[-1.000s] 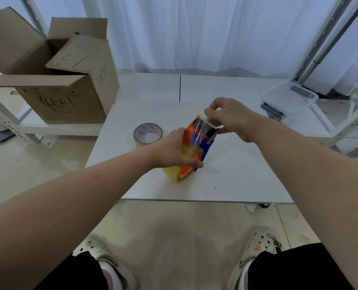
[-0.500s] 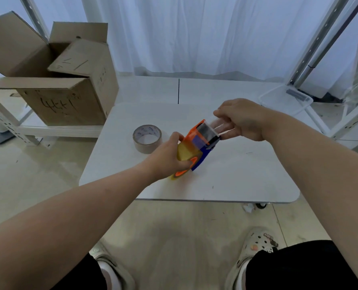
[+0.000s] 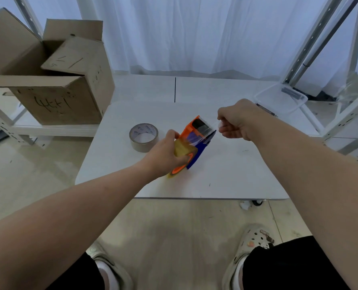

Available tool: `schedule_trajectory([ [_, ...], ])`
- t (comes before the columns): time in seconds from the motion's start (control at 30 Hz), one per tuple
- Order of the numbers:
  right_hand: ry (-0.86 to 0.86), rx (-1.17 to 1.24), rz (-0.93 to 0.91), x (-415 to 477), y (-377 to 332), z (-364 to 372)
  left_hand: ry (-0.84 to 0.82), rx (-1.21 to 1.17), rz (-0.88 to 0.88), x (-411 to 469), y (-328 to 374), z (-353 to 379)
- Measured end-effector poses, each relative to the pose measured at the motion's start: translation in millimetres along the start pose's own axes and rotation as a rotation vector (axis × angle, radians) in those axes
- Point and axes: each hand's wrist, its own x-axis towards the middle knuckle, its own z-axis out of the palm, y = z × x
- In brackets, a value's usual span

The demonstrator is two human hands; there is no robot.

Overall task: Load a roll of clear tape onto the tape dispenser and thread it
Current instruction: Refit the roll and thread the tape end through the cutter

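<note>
An orange and blue tape dispenser (image 3: 196, 141) lies tilted on the white table (image 3: 226, 172), with a yellowish clear tape roll (image 3: 181, 150) mounted in it. My left hand (image 3: 165, 153) grips the roll and the dispenser's near end. A strip of clear tape (image 3: 207, 130) runs from the roll over the dispenser's far end. My right hand (image 3: 235, 120) pinches the free end of that strip just right of the dispenser's head. The roll is partly hidden by my left hand.
A second roll of tape (image 3: 144, 137) with a brown core lies flat left of the dispenser. An open cardboard box (image 3: 54, 88) stands on a low shelf at the left. A clear plastic lid (image 3: 280, 99) lies at the back right beside metal racking (image 3: 320, 38).
My right hand has drawn the tape end out to the right, away from the dispenser's head. The dispenser has tilted lower toward the table, still held by my left hand.
</note>
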Motion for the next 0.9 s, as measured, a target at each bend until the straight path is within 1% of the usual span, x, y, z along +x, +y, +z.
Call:
schedule_trajectory([
  [0.1,0.05,-0.029,-0.078,3.8,2.5,2.3,-0.01,0.074,0.021,-0.7,-0.4,-2.0],
  [0.13,0.064,-0.082,-0.149,6.2,3.8,2.8,-0.018,0.089,0.021,-0.8,-0.8,-3.4],
  [0.23,0.117,-0.347,-0.43,9.0,4.6,4.4,-0.061,0.126,0.037,0.2,-2.5,-7.8],
  [0.3,0.127,-0.38,-0.535,10.8,4.9,6.4,-0.109,0.139,0.035,0.7,-2.8,-10.6],
  [0.37,0.133,-0.382,-0.598,13.0,6.1,9.5,-0.141,0.121,0.026,0.8,-3.5,-12.6],
  [0.6,0.136,-0.34,-0.721,14.5,11.0,22.5,-0.189,0.086,0.026,0.0,-7.9,-18.3],
  [0.77,0.076,-0.306,-0.726,11.2,16.0,13.8,-0.149,-0.101,-0.014,3.8,-21.8,-28.3],
  [0.9,0.082,-0.311,-0.741,8.2,18.1,13.4,-0.204,-0.207,-0.062,8.4,-27.9,-34.8],
])
